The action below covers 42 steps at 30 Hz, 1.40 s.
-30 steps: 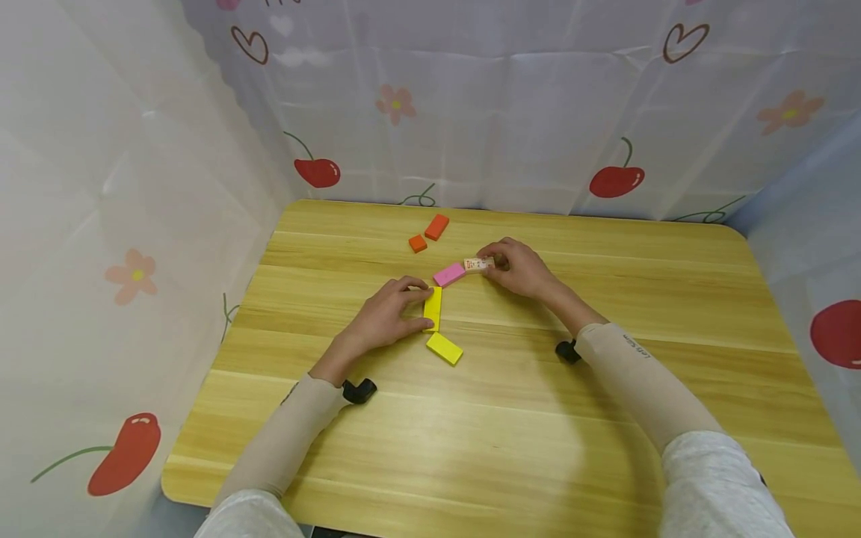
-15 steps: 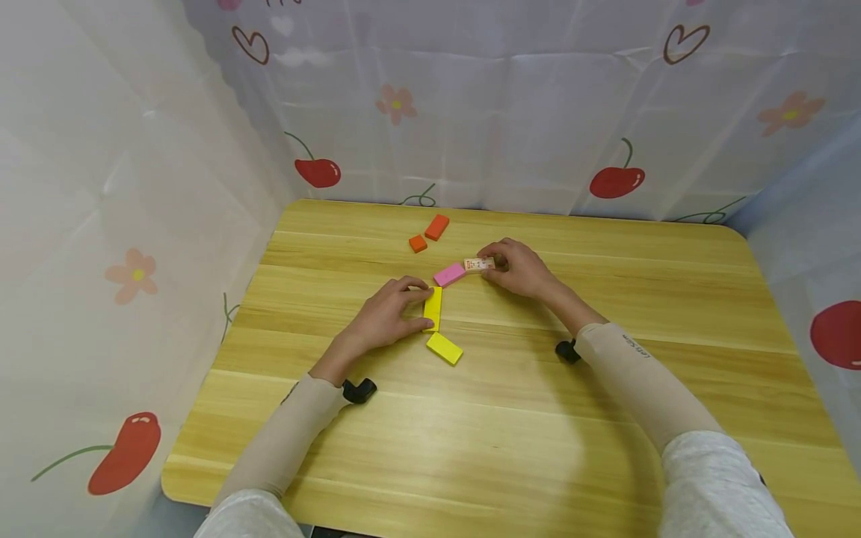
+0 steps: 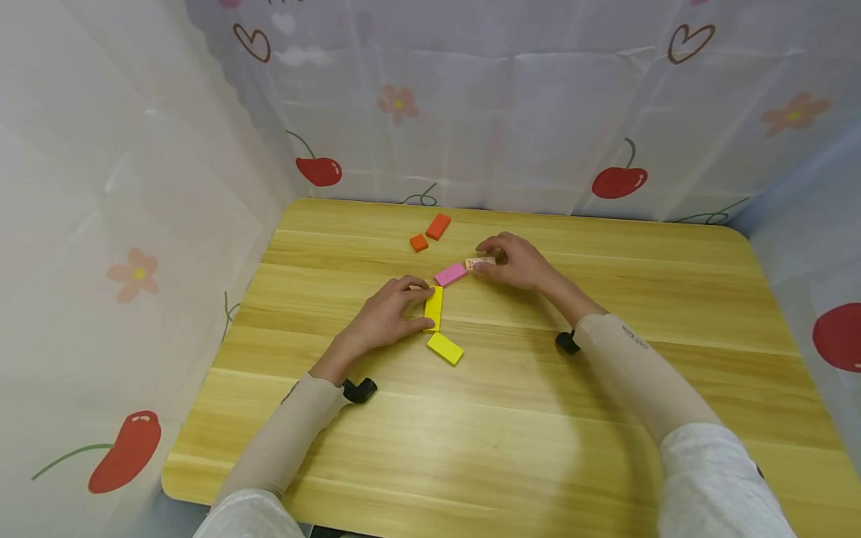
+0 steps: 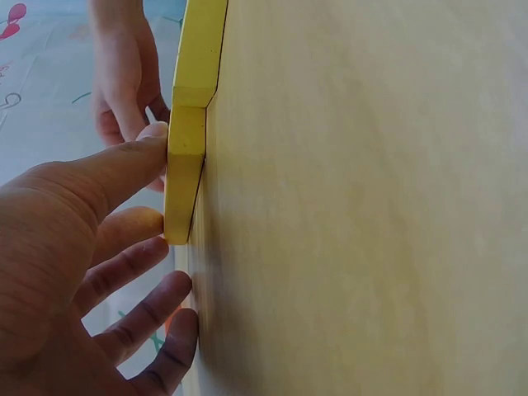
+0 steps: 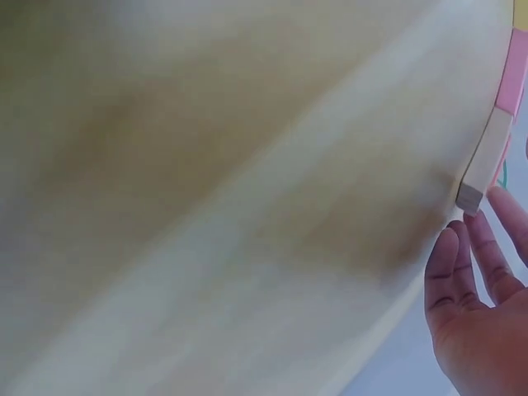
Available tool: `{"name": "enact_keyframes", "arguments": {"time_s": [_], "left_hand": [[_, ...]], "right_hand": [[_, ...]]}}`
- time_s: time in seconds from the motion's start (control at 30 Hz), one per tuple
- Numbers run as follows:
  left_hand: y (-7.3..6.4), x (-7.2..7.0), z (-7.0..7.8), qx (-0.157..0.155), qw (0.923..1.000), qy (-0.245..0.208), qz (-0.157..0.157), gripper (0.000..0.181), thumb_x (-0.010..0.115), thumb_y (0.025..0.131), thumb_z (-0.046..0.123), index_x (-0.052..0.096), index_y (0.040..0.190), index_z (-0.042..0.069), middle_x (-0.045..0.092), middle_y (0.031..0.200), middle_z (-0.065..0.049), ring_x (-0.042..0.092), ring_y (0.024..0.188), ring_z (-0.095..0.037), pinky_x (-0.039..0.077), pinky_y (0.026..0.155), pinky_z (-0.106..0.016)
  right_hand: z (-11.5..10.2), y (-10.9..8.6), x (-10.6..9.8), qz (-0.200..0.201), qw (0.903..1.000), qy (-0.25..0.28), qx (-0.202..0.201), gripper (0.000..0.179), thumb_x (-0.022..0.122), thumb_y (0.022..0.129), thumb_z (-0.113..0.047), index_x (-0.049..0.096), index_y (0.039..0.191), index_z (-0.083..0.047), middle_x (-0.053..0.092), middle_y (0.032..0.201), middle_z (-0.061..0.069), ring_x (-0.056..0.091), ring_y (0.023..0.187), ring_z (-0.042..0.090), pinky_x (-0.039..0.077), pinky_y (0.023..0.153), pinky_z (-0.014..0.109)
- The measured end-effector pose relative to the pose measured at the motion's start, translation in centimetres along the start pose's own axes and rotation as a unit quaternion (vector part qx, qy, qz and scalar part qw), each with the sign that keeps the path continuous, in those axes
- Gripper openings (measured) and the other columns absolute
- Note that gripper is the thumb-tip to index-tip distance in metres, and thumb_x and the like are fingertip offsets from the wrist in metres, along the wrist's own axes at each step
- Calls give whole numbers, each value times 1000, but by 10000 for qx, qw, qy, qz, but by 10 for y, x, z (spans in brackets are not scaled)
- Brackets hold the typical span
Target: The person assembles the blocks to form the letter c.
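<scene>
In the head view, my left hand (image 3: 386, 314) pinches a yellow block (image 3: 433, 308) by its two ends, thumb near, index finger far. The left wrist view shows the thumb (image 4: 136, 157) against that block (image 4: 185, 181), which meets a second yellow block (image 4: 200, 49). My right hand (image 3: 518, 261) is beside a pale block with red print (image 3: 472, 264), thumb and index finger spread apart. In the right wrist view, its fingers (image 5: 441, 264) lie just off the end of the pale block (image 5: 487, 157). A pink block (image 3: 450, 275) adjoins the pale one.
The second yellow block (image 3: 445, 348) lies at an angle near the row's front end. Behind the row are an orange-red block (image 3: 439, 226) and a small orange square piece (image 3: 419, 243). The wooden table (image 3: 605, 433) backs onto a printed curtain (image 3: 471, 127).
The right hand's thumb and index finger have parted from the pale block's sides, and the hand has shifted slightly up in the head view. The left hand keeps its pinch.
</scene>
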State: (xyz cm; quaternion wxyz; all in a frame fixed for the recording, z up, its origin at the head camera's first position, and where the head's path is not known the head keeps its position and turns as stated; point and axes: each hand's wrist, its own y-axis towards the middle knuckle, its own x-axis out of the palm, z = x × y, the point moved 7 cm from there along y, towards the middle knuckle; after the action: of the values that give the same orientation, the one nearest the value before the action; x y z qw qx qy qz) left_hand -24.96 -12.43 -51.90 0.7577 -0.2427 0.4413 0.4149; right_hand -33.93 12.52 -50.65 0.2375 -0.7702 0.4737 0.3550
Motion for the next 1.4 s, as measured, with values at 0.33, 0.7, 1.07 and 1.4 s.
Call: {"name": "enact_keyframes", "arguments": {"time_s": [0.33, 0.7, 1.07, 1.4], "left_hand": [[-2, -1, 1, 6, 10000, -66, -46, 66, 80, 96, 47, 63, 153, 20, 56, 152, 3, 52, 141, -24, 50, 117, -48], [-3, -1, -3, 75, 9999, -39, 55, 63, 82, 95, 47, 66, 150, 20, 58, 150, 4, 54, 138, -22, 51, 117, -46], [-2, -3, -5, 90, 9999, -95, 79, 62, 81, 96, 48, 66, 150, 21, 57, 151, 5, 54, 139, -22, 51, 117, -46], [-2, -1, -5, 32, 10000, -48, -16, 63, 80, 97, 50, 65, 151, 22, 56, 152, 6, 54, 139, -22, 50, 117, -45]], "right_hand": [[-10, 40, -5, -134, 9996, 28, -230, 38, 70, 106, -27, 70, 139, -9, 66, 141, 15, 64, 126, 37, 52, 111, 56], [-48, 90, 5, -312, 9933, -899, -661, 40, 68, 107, -19, 64, 145, -8, 55, 159, 16, 56, 143, 42, 45, 122, 57], [-64, 107, 17, -1016, 9786, -1629, -742, 44, 56, 110, -12, 59, 154, -7, 48, 168, 17, 39, 158, 42, 28, 133, 58], [-50, 107, 12, -882, 9829, -1556, -436, 36, 68, 104, -9, 70, 140, -4, 67, 134, 19, 61, 123, 37, 50, 112, 51]]}}
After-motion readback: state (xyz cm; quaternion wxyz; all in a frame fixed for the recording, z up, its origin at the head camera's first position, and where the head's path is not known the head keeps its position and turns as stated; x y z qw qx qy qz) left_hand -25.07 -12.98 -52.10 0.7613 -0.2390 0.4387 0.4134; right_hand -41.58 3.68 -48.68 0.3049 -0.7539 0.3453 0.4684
